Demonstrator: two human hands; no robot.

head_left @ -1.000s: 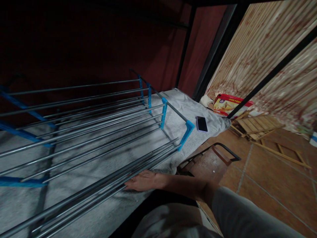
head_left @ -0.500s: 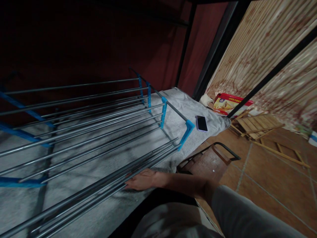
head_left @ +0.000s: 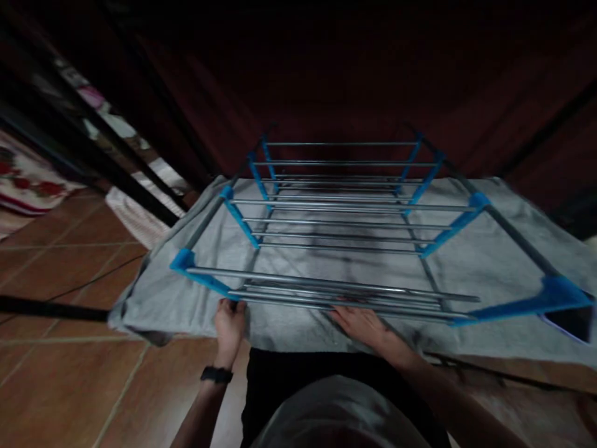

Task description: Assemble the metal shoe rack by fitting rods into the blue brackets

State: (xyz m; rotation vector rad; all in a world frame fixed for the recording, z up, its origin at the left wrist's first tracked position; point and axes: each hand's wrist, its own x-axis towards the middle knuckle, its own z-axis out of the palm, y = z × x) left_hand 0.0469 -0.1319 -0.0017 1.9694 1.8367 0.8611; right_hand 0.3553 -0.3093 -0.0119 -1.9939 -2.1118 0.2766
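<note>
A metal rack [head_left: 345,218] of grey rods and blue plastic side pieces lies on a grey blanket [head_left: 489,261] spread over a bed. My left hand [head_left: 229,323], with a black watch on the wrist, is closed around the rack's near left corner below a blue connector [head_left: 184,261]. My right hand [head_left: 361,322] lies flat with fingers stretched out, touching the nearest grey rods [head_left: 336,292] at the middle of the front edge. The picture is dark and slightly smeared.
A phone [head_left: 571,320] lies on the blanket at the far right, partly behind a blue rack piece. Brown floor tiles [head_left: 60,274] spread to the left. Black bed-frame bars [head_left: 93,143] slant across the upper left, with patterned fabric behind them. Dark red wall stands behind.
The view has swung left, now facing the rack head-on. My left hand has come into view, gripping the rack's left corner. My right hand stays flat on the front rods.
</note>
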